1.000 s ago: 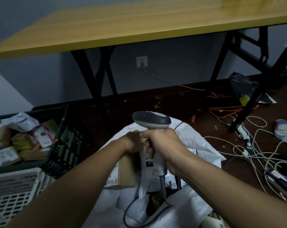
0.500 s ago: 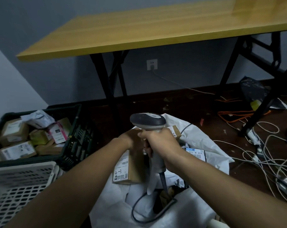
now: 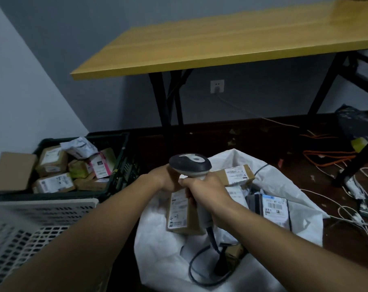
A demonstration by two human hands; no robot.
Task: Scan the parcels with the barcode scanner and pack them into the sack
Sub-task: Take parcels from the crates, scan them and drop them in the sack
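Pkg crate left, cables right

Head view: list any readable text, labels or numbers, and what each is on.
None reads with certainty.
Label on the brown box held by the left hand: print blurred.
Label on the dark parcel in the sack: barcode plus a large code line, too blurred to quote.
Label on the brown box behind the scanner: too small.
Crate parcels: unreadable.
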